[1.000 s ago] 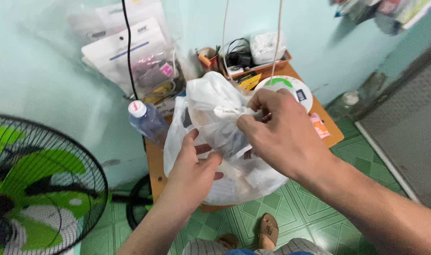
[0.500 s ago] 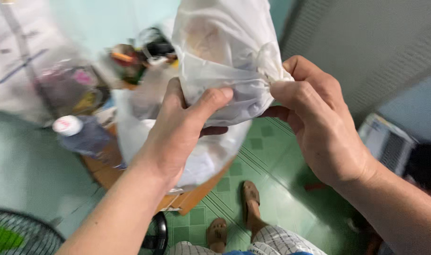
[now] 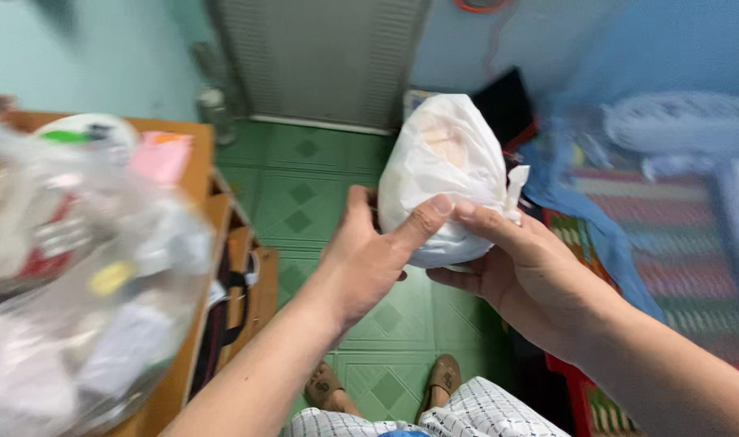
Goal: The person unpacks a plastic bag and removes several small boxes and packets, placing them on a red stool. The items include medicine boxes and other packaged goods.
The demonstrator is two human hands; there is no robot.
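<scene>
A tied white plastic bag (image 3: 444,174) was held up at centre frame, above the green tiled floor (image 3: 305,194). It was gripped from both sides: left hand (image 3: 368,260) fingers wrapped round it, right hand (image 3: 522,271) cupped beneath, thumb pressed on. A blurry clear bag (image 3: 86,275) was seen lower left on a wooden table (image 3: 193,171).

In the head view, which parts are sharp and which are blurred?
Head view: the tied white plastic bag, left hand and right hand are fairly sharp; the clear plastic bag at near left and the blue cloth at right are smeared; lighting is even.
</scene>
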